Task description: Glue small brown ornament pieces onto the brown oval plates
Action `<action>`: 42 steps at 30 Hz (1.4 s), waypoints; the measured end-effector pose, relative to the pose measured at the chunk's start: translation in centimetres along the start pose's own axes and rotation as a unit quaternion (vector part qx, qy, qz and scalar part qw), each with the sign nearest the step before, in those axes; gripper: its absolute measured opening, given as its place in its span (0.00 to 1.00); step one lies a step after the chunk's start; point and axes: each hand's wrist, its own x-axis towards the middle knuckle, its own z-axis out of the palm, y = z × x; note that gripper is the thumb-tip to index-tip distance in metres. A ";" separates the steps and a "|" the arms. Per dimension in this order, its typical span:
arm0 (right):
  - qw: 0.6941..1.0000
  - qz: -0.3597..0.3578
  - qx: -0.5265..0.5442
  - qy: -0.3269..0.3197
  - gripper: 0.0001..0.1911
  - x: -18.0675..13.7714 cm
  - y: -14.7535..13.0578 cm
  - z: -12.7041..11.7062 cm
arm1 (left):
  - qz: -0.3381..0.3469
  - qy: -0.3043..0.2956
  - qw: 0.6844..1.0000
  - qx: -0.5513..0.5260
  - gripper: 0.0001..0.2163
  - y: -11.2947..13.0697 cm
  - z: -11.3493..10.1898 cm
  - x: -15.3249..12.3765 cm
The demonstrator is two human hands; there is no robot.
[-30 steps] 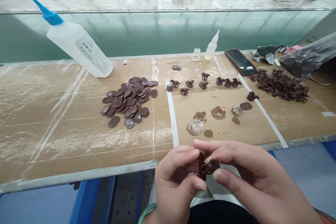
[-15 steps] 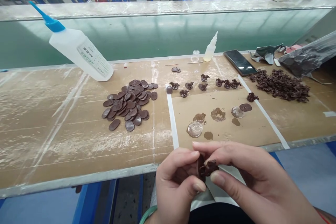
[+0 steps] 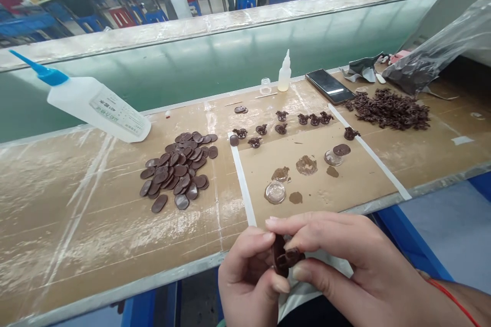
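Just past the table's near edge, my left hand (image 3: 249, 276) pinches a dark brown oval base (image 3: 279, 255) by its rim, the disc standing on edge. Between thumb and fingers, my right hand (image 3: 345, 260) grips a small dark brown figurine (image 3: 293, 257) against the face of that base. Fingers partly cover the figurine, so its shape is unclear. Beyond the hands lie a clear round glue dish (image 3: 275, 192) and another clear dish (image 3: 333, 158) with a brown oval base (image 3: 341, 149) resting on its edge. Several horse figurines on bases (image 3: 261, 129) stand farther back.
A heap of oval bases (image 3: 180, 168) lies left and a pile of small brown figurines (image 3: 389, 109) right. A large glue bottle (image 3: 99, 107) leans at far left. A small dropper bottle (image 3: 284, 74), a phone (image 3: 330, 86) and a plastic bag (image 3: 429, 56) line the back.
The view has tilted and shifted, so the table things appear lower on the left and farther left overall. Both hands still hold the base and figurine together, the base now seen more clearly.
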 end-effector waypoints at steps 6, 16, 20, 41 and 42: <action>1.000 -0.015 0.017 0.008 0.12 -0.4 0.1 -0.3 | -0.002 0.002 1.000 0.008 0.14 0.1 0.2 0.0; 1.000 -0.004 0.020 0.016 0.10 -1.1 0.4 -0.7 | -0.014 0.012 0.999 0.027 0.14 0.3 0.9 -0.7; 1.000 -0.002 0.010 0.018 0.09 -1.4 0.4 -1.0 | -0.011 0.014 0.999 0.034 0.14 0.3 1.0 -0.6; 1.000 0.007 0.009 0.011 0.09 -1.7 0.8 -1.5 | 0.008 0.005 0.997 0.076 0.14 0.5 1.2 -0.6; 1.000 0.007 0.010 0.010 0.09 -1.6 0.7 -1.5 | 0.007 0.005 0.997 0.076 0.14 0.5 1.2 -0.6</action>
